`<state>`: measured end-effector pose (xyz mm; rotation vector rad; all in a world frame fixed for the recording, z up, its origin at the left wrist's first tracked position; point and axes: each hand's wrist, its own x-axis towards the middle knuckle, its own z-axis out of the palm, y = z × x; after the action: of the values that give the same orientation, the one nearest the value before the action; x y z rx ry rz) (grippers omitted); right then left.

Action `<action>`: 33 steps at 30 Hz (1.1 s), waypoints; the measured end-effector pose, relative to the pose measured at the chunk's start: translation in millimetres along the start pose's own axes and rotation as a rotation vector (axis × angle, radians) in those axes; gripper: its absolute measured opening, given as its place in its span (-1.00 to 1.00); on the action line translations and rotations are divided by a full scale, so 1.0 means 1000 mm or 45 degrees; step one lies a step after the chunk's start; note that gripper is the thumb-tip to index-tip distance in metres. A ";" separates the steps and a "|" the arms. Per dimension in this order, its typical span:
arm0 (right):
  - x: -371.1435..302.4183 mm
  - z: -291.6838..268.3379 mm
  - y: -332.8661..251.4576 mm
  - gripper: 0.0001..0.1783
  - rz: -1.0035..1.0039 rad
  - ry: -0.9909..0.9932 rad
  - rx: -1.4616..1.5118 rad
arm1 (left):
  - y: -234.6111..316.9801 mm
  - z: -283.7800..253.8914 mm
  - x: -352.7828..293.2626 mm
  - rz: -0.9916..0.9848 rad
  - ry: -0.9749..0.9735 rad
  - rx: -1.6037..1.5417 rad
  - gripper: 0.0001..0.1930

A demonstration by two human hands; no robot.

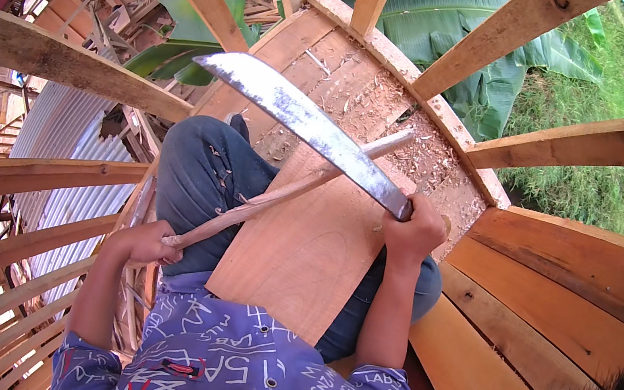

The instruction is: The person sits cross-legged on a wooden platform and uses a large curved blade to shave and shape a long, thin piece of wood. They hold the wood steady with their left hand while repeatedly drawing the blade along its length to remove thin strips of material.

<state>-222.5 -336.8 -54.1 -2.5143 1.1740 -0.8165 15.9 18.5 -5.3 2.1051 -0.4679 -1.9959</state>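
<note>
My left hand [151, 243] is closed round the near end of a long, thin wooden stick [262, 202]. The stick slants away to the right across a wide wooden board [311, 252] lying over my lap. In my right hand [415, 226] is the grip of a machete [292, 114], its handle mostly hidden by my fingers. The broad, shiny blade points to the far left and passes over the stick near its far part. Whether the edge touches the wood I cannot tell. The stick's far end [401, 137] looks pale and freshly shaved.
Wood shavings [424, 160] lie scattered over the plank floor [291, 45]. Wooden railing posts [597, 146] stand around me, with a plank wall [522, 310] at the right. Beyond the rails are banana leaves [452, 33], grass [586, 116] and corrugated metal sheets [62, 147].
</note>
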 end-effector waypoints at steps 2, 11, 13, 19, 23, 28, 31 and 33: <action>0.002 0.000 -0.002 -0.84 -0.023 -0.015 -0.060 | 0.000 0.002 -0.001 0.017 0.022 -0.004 -0.75; -0.003 -0.005 0.013 -0.78 0.015 0.115 -0.139 | 0.010 0.000 -0.005 0.030 -0.021 -0.038 -0.74; -0.003 -0.005 0.013 -0.77 0.013 0.124 -0.148 | 0.010 0.000 -0.004 0.027 -0.019 -0.032 -0.73; -0.003 -0.007 0.011 -0.76 0.007 0.126 -0.187 | 0.002 -0.002 -0.001 0.060 -0.065 -0.063 -0.75; -0.004 -0.005 0.012 -0.77 -0.025 0.146 -0.226 | 0.002 -0.002 -0.002 0.072 -0.075 -0.087 -0.75; -0.005 -0.006 0.015 -0.78 -0.014 0.156 -0.229 | -0.001 -0.002 -0.001 0.038 -0.050 -0.105 -0.76; -0.004 -0.006 0.015 -0.78 -0.027 0.153 -0.230 | -0.004 -0.002 0.002 0.022 -0.074 -0.130 -0.78; -0.004 -0.006 0.015 -0.78 -0.028 0.156 -0.233 | -0.002 -0.005 0.002 0.018 -0.116 -0.069 -0.79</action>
<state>-237.3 -343.3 -57.6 -2.6600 1.3174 -0.9193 20.6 19.2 -7.1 1.9805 -0.4381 -2.0792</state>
